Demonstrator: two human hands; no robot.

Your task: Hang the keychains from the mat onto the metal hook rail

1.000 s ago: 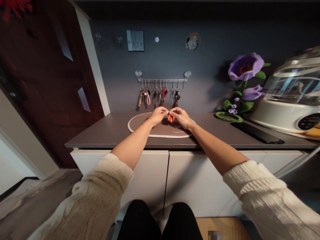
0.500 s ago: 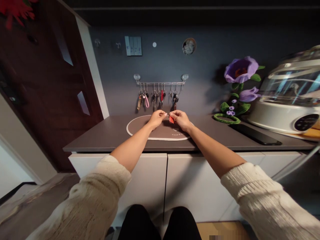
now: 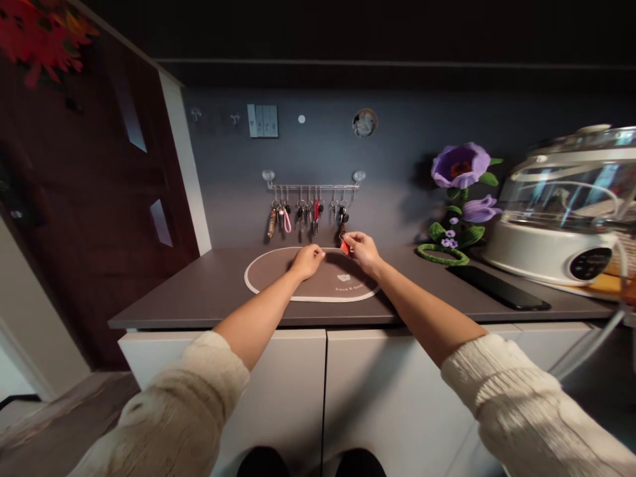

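Note:
Pinched between the fingertips of my right hand (image 3: 364,252) is a small orange-red tag (image 3: 345,247), just below the keys at the right end of the rack. My left hand (image 3: 308,261) is over the left-centre of the oval mat (image 3: 268,281), its fingers curled together; whatever they hold, if anything, is hidden. The two hands are apart. On the wall behind them is a clear key rack (image 3: 313,187) with several hooks. From it hang bunches of keys, a pink loop (image 3: 287,222), a red strap (image 3: 315,211) and a brown keychain (image 3: 271,223).
On the right of the counter (image 3: 169,291) lie a black phone (image 3: 499,288), a purple fabric flower (image 3: 462,165) on a green ring base, and a white appliance with a clear dome (image 3: 561,192). A switch panel (image 3: 263,121) is above the rack. A dark door (image 3: 114,265) stands left.
My hands, close together at the tag before, have separated. The tag stays in my right hand, nearer the hanging keys. My view has tilted upward a little.

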